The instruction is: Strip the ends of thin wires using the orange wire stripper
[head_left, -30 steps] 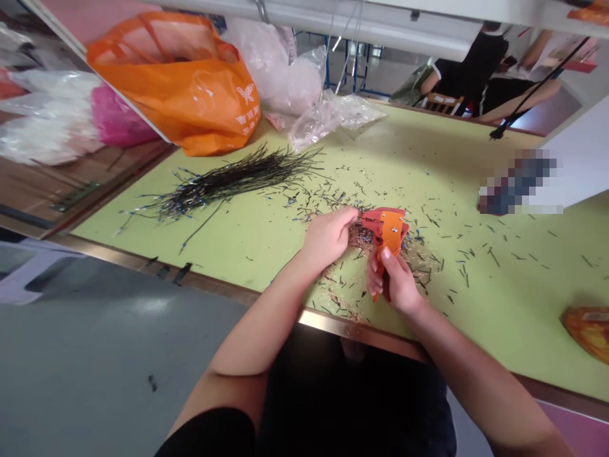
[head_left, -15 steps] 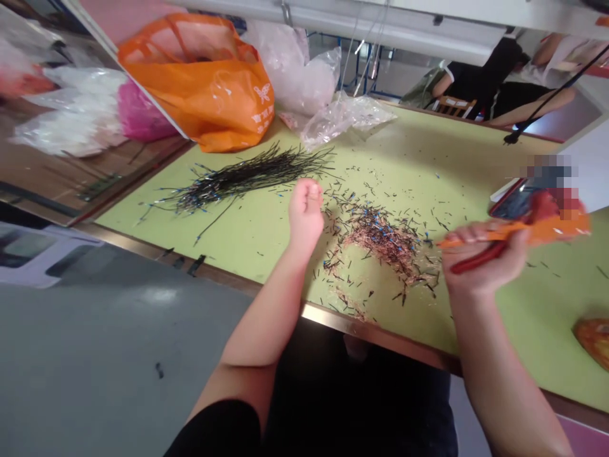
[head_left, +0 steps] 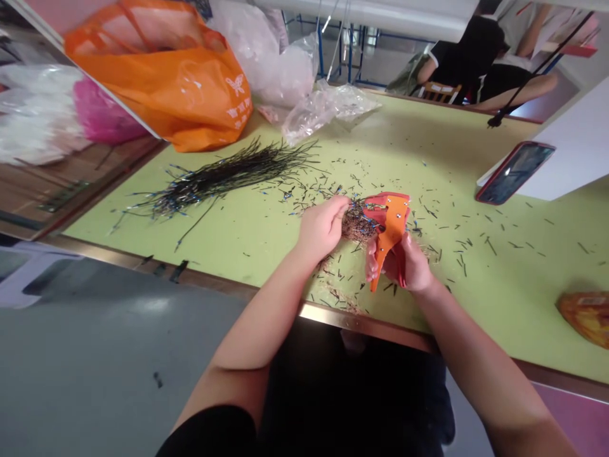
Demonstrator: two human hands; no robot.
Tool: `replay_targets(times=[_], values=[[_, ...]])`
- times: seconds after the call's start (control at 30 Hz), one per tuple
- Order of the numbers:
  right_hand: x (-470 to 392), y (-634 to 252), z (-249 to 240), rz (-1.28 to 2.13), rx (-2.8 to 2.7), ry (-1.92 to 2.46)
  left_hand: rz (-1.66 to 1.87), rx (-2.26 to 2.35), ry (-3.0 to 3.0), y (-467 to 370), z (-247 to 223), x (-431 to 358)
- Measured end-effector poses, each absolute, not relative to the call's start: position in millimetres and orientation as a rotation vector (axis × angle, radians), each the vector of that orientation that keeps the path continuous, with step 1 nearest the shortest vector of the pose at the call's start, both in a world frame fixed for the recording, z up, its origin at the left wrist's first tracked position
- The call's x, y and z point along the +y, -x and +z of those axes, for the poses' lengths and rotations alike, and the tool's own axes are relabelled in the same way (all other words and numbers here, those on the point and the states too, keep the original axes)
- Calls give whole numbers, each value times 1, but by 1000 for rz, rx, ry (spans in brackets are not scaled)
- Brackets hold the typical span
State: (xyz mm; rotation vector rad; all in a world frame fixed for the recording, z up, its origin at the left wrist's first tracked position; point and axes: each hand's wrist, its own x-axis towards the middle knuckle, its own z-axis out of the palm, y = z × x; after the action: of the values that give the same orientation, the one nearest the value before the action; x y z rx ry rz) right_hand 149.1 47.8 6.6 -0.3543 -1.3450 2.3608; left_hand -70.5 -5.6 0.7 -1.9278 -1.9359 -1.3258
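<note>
My right hand (head_left: 404, 263) is wrapped round the handles of an orange and red wire stripper (head_left: 396, 222). The tool's jaws point left, towards my left hand (head_left: 324, 228). That left hand is pinched closed near the jaws; what its fingers hold is too small to make out. Beneath both hands lies a pile of black, blue and copper-coloured wire scraps (head_left: 358, 227). Farther left, a bundle of long black wires (head_left: 233, 171) with blue and pale ends rests on the green table (head_left: 247, 238).
An orange bag (head_left: 190, 82) and clear plastic bags (head_left: 323, 108) stand along the back left. A phone (head_left: 516, 171) leans against a white panel at the right. An orange packet (head_left: 587, 314) lies at the right edge. People sit beyond the table.
My right hand has brought the wire stripper left and down, beside my left hand, and its jaws now face left. My left hand has turned towards the tool. The view has shifted slightly right.
</note>
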Motion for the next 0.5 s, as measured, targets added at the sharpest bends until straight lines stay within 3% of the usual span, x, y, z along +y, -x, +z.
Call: replay_targets(times=[0.5], values=[[53,-152,13,2352,-1339,344,-1222,-1873,1959,73,-2,-7]])
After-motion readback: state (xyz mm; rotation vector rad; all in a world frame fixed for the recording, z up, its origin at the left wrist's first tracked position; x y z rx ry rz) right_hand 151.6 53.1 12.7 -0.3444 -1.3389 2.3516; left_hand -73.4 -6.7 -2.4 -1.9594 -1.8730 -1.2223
